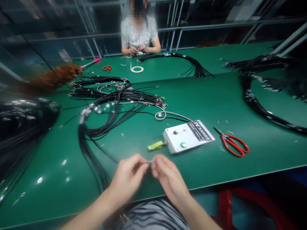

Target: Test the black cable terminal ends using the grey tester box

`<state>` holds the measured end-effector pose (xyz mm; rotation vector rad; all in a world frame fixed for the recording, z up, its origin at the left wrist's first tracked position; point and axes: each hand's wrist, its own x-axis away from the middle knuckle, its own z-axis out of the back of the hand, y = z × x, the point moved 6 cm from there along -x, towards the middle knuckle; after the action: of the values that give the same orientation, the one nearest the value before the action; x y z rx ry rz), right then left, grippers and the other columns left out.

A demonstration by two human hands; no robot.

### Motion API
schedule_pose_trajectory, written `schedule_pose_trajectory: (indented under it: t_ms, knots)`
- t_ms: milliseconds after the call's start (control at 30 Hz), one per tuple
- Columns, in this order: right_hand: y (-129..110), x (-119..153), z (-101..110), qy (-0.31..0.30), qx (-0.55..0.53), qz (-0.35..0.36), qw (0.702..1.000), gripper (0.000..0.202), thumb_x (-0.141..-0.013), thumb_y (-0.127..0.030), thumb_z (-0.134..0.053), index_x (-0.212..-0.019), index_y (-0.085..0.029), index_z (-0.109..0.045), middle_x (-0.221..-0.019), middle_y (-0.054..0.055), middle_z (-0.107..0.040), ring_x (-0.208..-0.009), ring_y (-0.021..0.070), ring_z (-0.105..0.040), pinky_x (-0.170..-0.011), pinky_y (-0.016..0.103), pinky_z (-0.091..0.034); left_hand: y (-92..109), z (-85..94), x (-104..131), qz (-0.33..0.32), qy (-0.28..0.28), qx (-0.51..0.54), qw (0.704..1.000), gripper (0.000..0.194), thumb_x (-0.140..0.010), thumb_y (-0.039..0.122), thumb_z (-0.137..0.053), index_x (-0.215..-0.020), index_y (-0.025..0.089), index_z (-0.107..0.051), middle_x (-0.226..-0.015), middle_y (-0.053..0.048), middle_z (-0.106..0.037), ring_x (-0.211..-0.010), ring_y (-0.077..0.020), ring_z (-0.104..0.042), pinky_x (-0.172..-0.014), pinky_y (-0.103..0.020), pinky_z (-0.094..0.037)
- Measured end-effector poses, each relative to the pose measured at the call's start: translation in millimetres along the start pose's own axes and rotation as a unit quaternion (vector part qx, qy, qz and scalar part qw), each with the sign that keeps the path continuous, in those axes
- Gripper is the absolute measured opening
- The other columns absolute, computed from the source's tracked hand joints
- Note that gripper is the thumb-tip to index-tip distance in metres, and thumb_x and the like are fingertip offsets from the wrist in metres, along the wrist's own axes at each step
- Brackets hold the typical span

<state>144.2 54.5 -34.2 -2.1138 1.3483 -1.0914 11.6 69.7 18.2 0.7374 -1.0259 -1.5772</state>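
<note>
Close to the table's front edge, my left hand is closed in a pinch on the end of a thin black cable, which runs back to the bundle on the left. Fine light-coloured wire ends stick out between my two hands. My right hand pinches their tips from the other side, its fingers curled. Just beyond my hands sits a white control box with a black knob, a small switch and a green button. A yellow-green clip-like piece projects from its left side.
Black cable bundles lie left and centre, with another bundle at right. Red-handled scissors rest right of the box among white scraps. Farther back are a white tape roll, small red scissors, a brown duster and a seated person.
</note>
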Motion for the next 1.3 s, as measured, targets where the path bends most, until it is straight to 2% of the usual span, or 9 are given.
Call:
schedule_pose_trajectory:
  t_ms: [100, 367, 467, 600, 700, 833, 967, 1133, 1300]
  knots:
    - [-3.7, -1.0, 0.7, -0.007, 0.004, 0.001, 1.000, 0.025, -0.084, -0.042, -0.070, -0.087, -0.017, -0.068, -0.075, 0.001, -0.064, -0.063, 0.0101, -0.053, -0.061, 0.023, -0.041, 0.8, -0.4, -0.6, 0.011, 0.001, 0.027, 1.000, 0.017, -0.093, 0.025, -0.055, -0.081, 0.018, -0.065, -0.067, 0.000, -0.065, -0.058, -0.0120, -0.059, -0.054, -0.020, -0.046]
    - [-8.7, -3.3, -5.3, 0.020, 0.100, 0.053, 0.993, 0.023, -0.074, -0.037, -0.080, -0.080, -0.018, -0.068, -0.066, -0.003, -0.061, -0.056, 0.0092, -0.050, -0.058, 0.023, -0.039, -3.2, -1.4, 0.4, 0.026, -0.001, 0.049, 0.998, 0.019, -0.093, 0.028, -0.055, -0.080, 0.017, -0.063, -0.066, 0.000, -0.063, -0.058, -0.0119, -0.057, -0.053, -0.020, -0.045]
    - [-7.0, -5.5, -9.4, 0.017, 0.111, 0.050, 0.992, 0.022, -0.075, -0.037, -0.078, -0.076, -0.017, -0.068, -0.062, -0.003, -0.059, -0.054, 0.0084, -0.049, -0.056, 0.022, -0.038, -5.9, -2.1, 1.8, 0.034, -0.018, 0.079, 0.996, 0.016, -0.096, 0.028, -0.051, -0.097, 0.018, -0.062, -0.070, 0.000, -0.062, -0.061, -0.0121, -0.057, -0.054, -0.020, -0.045]
    - [-7.1, -7.7, -10.8, 0.014, 0.118, 0.052, 0.992, 0.022, -0.077, -0.036, -0.076, -0.074, -0.016, -0.067, -0.059, -0.004, -0.058, -0.051, 0.0075, -0.047, -0.053, 0.021, -0.036, -0.2, -4.4, 1.5, 0.013, -0.046, 0.104, 0.993, 0.026, -0.098, 0.026, -0.047, -0.121, 0.022, -0.059, -0.098, -0.006, -0.063, -0.067, -0.0111, -0.057, -0.055, -0.020, -0.046]
    - [-10.5, -7.9, -8.7, 0.023, 0.145, 0.062, 0.987, 0.022, -0.076, -0.037, -0.076, -0.076, -0.016, -0.067, -0.055, -0.005, -0.055, -0.049, 0.0073, -0.048, -0.050, 0.020, -0.035, 3.8, -6.7, -2.0, -0.004, -0.037, 0.147, 0.988, 0.017, -0.094, 0.026, -0.055, -0.106, 0.020, -0.066, -0.103, -0.007, -0.059, -0.071, -0.0110, -0.057, -0.058, -0.020, -0.047]
    - [-18.7, -6.1, -9.3, 0.014, 0.226, 0.079, 0.971, 0.025, -0.079, -0.039, -0.073, -0.073, -0.017, -0.064, -0.058, -0.004, -0.058, -0.052, 0.0095, -0.054, -0.054, 0.022, -0.041, -9.4, -9.1, -6.4, 0.057, 0.026, 0.235, 0.970, 0.015, -0.090, 0.031, -0.062, -0.087, 0.016, -0.062, -0.085, -0.001, -0.057, -0.050, -0.0052, -0.051, -0.045, -0.018, -0.040]
    - [-31.9, -2.6, -12.9, 0.004, 0.357, 0.147, 0.923, 0.020, -0.087, -0.036, -0.064, -0.078, -0.018, -0.063, -0.068, -0.001, -0.062, -0.060, 0.0123, -0.059, -0.056, 0.023, -0.044, -18.3, -11.5, -2.8, 0.084, 0.042, 0.203, 0.975, 0.015, -0.091, 0.032, -0.060, -0.089, 0.017, -0.059, -0.062, 0.004, -0.055, -0.049, -0.0088, -0.054, -0.049, -0.019, -0.042]
    - [-42.8, 4.1, -18.8, -0.011, 0.484, 0.256, 0.836, 0.014, -0.093, -0.027, -0.056, -0.083, -0.020, -0.063, -0.080, 0.002, -0.064, -0.070, 0.0136, -0.060, -0.063, 0.024, -0.046, -14.2, -8.2, 5.4, 0.037, 0.088, 0.054, 0.994, 0.015, -0.094, 0.028, -0.055, -0.090, 0.018, -0.065, -0.076, 0.000, -0.064, -0.064, -0.0124, -0.059, -0.060, -0.022, -0.046]
    - [-52.7, 12.1, -15.0, -0.006, 0.555, 0.333, 0.763, 0.012, -0.096, -0.023, -0.052, -0.091, -0.020, -0.063, -0.086, 0.002, -0.067, -0.072, 0.0137, -0.062, -0.070, 0.026, -0.046, -13.3, -9.2, 6.5, -0.014, 0.126, -0.003, 0.992, 0.013, -0.095, 0.022, -0.054, -0.087, 0.019, -0.063, -0.081, 0.000, -0.065, -0.072, -0.0132, -0.060, -0.067, -0.023, -0.045]
